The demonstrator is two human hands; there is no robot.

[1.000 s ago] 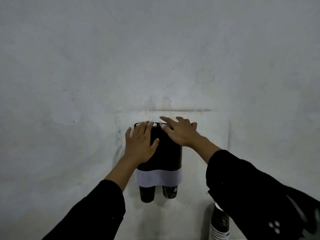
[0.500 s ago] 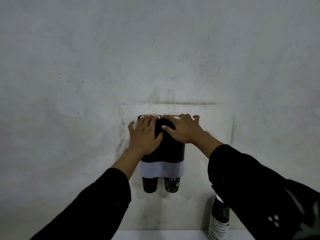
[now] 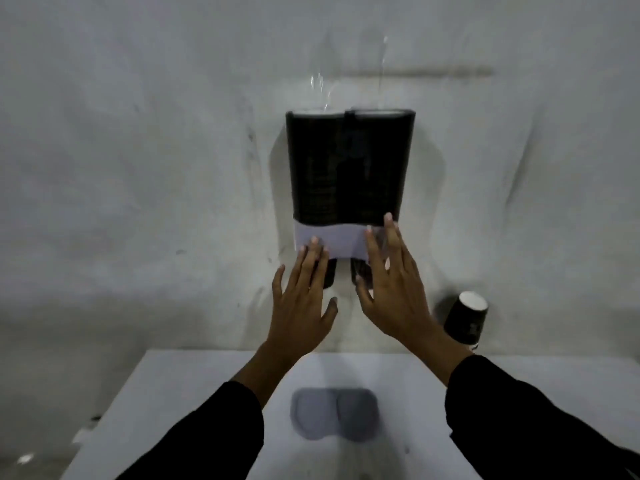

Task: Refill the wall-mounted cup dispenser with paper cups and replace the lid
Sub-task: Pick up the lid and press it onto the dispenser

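Note:
A black twin-tube cup dispenser (image 3: 349,168) hangs on the grey wall, with a pale band (image 3: 341,242) around its lower part. Two dark cups poke out underneath, mostly hidden behind my hands. My left hand (image 3: 301,303) is open with fingers spread, its fingertips over the band's left end. Held the same way, my right hand (image 3: 391,289) has its fingertips at the band's right end. Neither hand holds anything. A grey double-oval piece, possibly the lid (image 3: 334,417), lies flat on the white table (image 3: 194,393) below.
A stack of black paper cups (image 3: 465,320) leans against the wall to the right of my right hand, at the table's back edge. The grey wall fills the rest of the view.
Both hands have come down from the dispenser's top to its lower band and opened flat. The view has tilted down, so the table and the grey piece now show.

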